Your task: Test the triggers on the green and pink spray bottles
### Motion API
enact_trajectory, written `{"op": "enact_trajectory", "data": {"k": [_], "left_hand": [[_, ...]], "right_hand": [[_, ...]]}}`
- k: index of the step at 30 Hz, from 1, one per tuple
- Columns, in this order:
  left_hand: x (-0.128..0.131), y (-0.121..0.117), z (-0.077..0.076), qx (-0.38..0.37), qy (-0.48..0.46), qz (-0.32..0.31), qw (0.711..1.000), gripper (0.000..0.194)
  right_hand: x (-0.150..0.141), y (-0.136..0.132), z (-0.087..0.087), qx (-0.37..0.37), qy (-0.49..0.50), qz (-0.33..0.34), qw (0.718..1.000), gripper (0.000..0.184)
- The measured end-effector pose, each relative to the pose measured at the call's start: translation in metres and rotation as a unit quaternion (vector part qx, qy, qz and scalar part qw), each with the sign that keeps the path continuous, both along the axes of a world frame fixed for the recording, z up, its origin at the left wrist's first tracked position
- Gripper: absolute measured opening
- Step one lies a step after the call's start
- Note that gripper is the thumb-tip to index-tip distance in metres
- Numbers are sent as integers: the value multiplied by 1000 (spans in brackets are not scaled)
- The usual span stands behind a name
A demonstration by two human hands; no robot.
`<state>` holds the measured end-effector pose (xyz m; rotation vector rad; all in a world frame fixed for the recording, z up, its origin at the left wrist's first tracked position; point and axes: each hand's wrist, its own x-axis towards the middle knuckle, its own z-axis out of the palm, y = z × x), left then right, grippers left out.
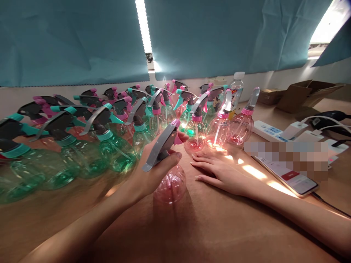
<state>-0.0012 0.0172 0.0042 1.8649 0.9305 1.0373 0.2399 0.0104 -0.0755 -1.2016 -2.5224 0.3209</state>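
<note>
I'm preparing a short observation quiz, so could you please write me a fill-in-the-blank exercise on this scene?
1. The left hand grips a spray bottle whose body is tinted ____ rather than green.
2. The right hand lies palm ____ on the table.
3. The labelled bottle at the back has a ____ cap.
4. The phone lies nearer the ____ hand.
Missing words: pink; down; white; right.

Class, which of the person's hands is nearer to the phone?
Right. The right hand rests on the table left of the phone, apart from it; the left hand is farther left, gripping a pink bottle.
</note>
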Motion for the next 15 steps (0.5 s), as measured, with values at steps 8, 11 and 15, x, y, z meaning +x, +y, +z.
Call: {"op": "enact_trajectory", "data": {"k": [8,11,15], "left_hand": [[-3,-2,5,8,28,12,1000,21],[-2,-2,5,9,20,-6,1000,16],[-3,-2,4,21,-3,-32,999,15]], "right_hand": [[0,1,-3,-6,4,5,1000,51],[0,1,-2,-7,1,2,1000,51],[-1,0,-1,-4,-8,8,1000,52]]}}
